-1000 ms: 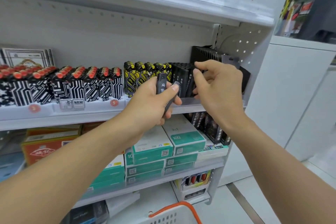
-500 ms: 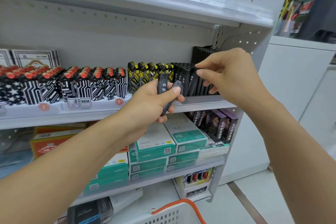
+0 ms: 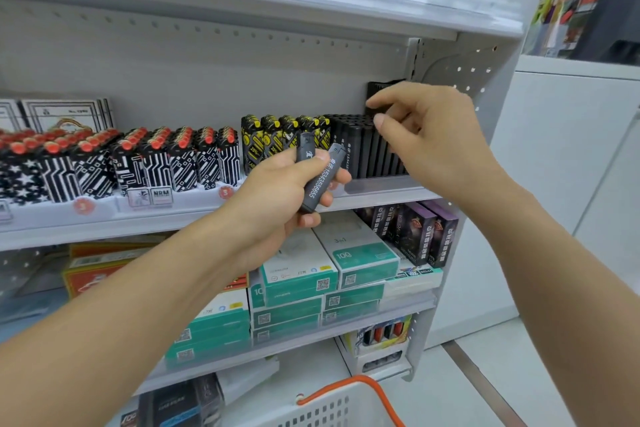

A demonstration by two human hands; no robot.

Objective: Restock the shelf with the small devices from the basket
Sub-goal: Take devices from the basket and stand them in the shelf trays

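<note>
My left hand (image 3: 280, 191) grips two slim dark grey devices (image 3: 320, 178), one with white digits down its side, in front of the middle shelf (image 3: 381, 192). My right hand (image 3: 426, 135) hovers over the row of black devices (image 3: 363, 149) at the shelf's right end. Its index finger and thumb are apart and hold nothing. Behind that row a black ribbed display box (image 3: 381, 88) shows above my fingers.
Yellow-black lighters (image 3: 277, 142) and black-white lighters with red caps (image 3: 121, 163) fill the shelf to the left. Teal boxes (image 3: 360, 260) and dark purple packs (image 3: 422, 236) lie on the shelf below. The white basket with an orange handle (image 3: 346, 402) sits at the bottom edge.
My right hand has lifted slightly off the black row and spread its thumb and finger. My left hand has stayed put with the two devices.
</note>
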